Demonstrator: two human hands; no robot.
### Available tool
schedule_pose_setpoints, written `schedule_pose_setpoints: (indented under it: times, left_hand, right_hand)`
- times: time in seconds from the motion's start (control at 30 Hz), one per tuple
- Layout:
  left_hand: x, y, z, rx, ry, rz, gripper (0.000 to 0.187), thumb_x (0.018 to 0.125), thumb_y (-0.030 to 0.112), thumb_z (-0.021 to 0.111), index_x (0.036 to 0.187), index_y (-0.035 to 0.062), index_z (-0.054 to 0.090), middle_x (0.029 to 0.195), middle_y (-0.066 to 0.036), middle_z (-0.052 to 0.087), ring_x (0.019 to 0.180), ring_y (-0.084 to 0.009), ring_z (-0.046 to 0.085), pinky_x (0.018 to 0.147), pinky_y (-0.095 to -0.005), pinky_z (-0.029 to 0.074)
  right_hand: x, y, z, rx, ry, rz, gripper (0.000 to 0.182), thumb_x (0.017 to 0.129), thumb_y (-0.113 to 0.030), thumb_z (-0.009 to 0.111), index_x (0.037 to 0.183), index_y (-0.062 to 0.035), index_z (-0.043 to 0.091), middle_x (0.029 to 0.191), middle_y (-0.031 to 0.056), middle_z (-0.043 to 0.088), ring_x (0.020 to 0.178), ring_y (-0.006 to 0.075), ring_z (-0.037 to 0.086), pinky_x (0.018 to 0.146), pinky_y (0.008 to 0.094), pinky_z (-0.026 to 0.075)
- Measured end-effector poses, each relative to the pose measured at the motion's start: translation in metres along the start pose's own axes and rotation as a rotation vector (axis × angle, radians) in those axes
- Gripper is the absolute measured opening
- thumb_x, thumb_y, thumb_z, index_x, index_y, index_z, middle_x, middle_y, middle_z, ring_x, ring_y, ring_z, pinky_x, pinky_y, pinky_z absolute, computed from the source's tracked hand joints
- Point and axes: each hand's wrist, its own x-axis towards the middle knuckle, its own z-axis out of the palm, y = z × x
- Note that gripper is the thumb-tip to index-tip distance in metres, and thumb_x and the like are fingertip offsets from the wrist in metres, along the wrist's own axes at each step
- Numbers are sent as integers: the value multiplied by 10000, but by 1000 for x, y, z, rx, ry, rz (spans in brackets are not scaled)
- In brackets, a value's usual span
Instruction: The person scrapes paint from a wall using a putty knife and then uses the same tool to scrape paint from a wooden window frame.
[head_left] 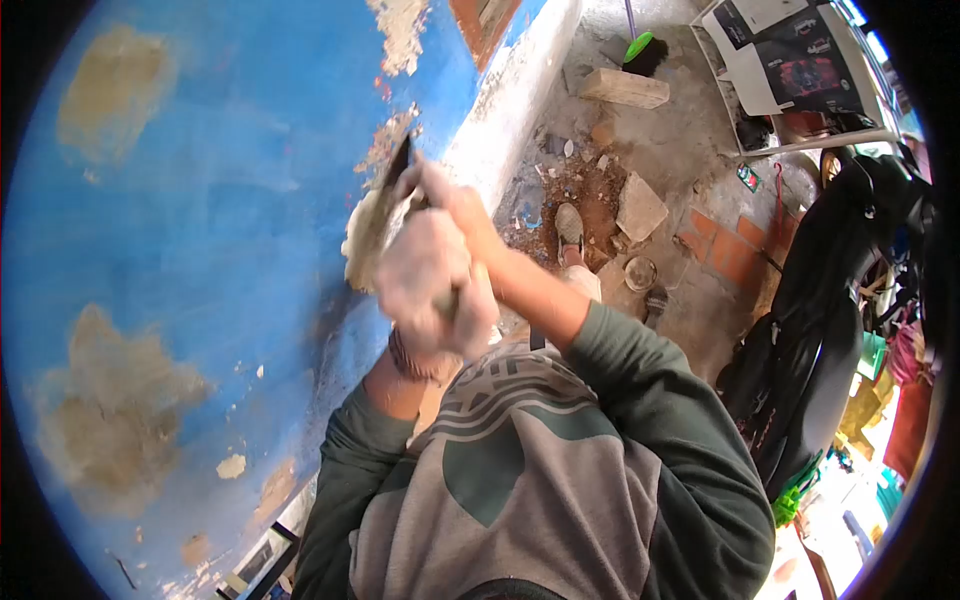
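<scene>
At the blue wall point(230, 200), my left hand point(425, 260) is closed in a fist around the handle of a scraper; motion blurs it and the handle is mostly hidden. The scraper's blade point(375, 220) is flat and dark and lies against a pale patch of bare plaster point(357, 245). My right hand point(450, 195) crosses in just above the left one, its fingers bent at the upper end of the blade. The left fist partly covers it. Flaking paint point(398, 35) runs up the wall above the blade.
Rubble point(590, 185) and a broken slab point(640, 207) lie on the floor by my foot. Farther off are a block point(625, 88) and a green broom point(640, 50). To the right stand a white-framed rack point(790, 145) and a black-covered object point(820, 330).
</scene>
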Motion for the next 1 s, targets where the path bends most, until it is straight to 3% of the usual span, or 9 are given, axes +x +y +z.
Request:
schedule_pose_setpoints:
  times: [0.07, 0.17, 0.23, 0.37, 0.53, 0.63, 0.67, 0.8, 1.0]
  left_hand:
    - [7, 26, -1, -4, -24, 96, 115, 722, 10, 499, 636, -13, 427, 673, -134, 540, 626, -268, 547, 637, -381, 495]
    - [5, -13, 4, 56, 55, 56, 97, 694, 22, 503, 638, -11, 431, 669, -151, 535, 622, -271, 543, 623, -396, 496]
    - [8, -18, 3, -1, -50, -31, 103, 680, 41, 508, 637, -8, 428, 671, -161, 532, 624, -274, 549, 623, -393, 497]
    - [18, 11, 4, -22, -60, 123, 108, 695, 72, 504, 643, -3, 445, 673, -158, 530, 614, -282, 538, 619, -385, 495]
    - [23, -4, 8, 56, -40, 66, 110, 665, 67, 526, 667, -22, 461, 661, -155, 521, 630, -308, 547, 623, -405, 493]
    - [26, 28, -4, -44, -92, 104, 96, 594, 47, 564, 644, 37, 482, 621, -77, 459, 561, -245, 484, 582, -361, 449]
    - [28, 26, -2, -19, -111, 135, 102, 593, 52, 568, 646, 37, 482, 628, -74, 465, 562, -245, 485, 584, -364, 450]
    - [30, 28, 5, 10, -96, 165, 125, 586, 67, 579, 650, 36, 477, 643, -70, 473, 582, -245, 488, 582, -378, 452]
    - [22, 36, -18, -18, -73, 168, 113, 586, 52, 537, 678, 19, 481, 655, -70, 478, 570, -251, 489, 586, -398, 466]
  right_hand:
    - [-6, -26, 6, 122, 147, -123, 261, 858, -61, 517, 1118, -65, 513, 748, 41, 574, 630, 154, 581, 622, 292, 496]
    - [10, 3, 5, 21, 119, 26, 207, 837, -25, 528, 1037, -78, 514, 707, 32, 566, 619, 137, 577, 614, 280, 490]
    - [14, -1, -8, -32, 32, 171, 253, 826, -20, 541, 1069, -90, 521, 725, 40, 564, 641, 125, 577, 608, 273, 482]
    - [7, -33, -4, 98, 105, -180, 322, 809, -22, 545, 1122, -94, 517, 721, 25, 538, 632, 106, 552, 602, 252, 468]
    - [21, -7, -23, 44, -81, 183, 382, 828, -25, 544, 1205, -44, 483, 843, 37, 545, 613, 102, 518, 623, 251, 482]
    - [13, -41, -13, 92, 24, -173, 308, 828, -16, 534, 1136, -25, 514, 853, 63, 560, 611, 138, 538, 635, 263, 490]
    - [18, -33, -7, 41, 136, -321, 423, 818, 7, 521, 1239, -13, 489, 863, 70, 569, 629, 156, 566, 632, 271, 496]
    - [12, -37, -24, -30, -52, -170, 726, 781, 29, 538, 1448, 31, 250, 858, 68, 573, 642, 166, 594, 606, 272, 501]
    - [12, -45, 4, -21, 83, -273, 716, 775, 45, 535, 1440, 12, 270, 861, 56, 580, 612, 160, 571, 597, 268, 495]
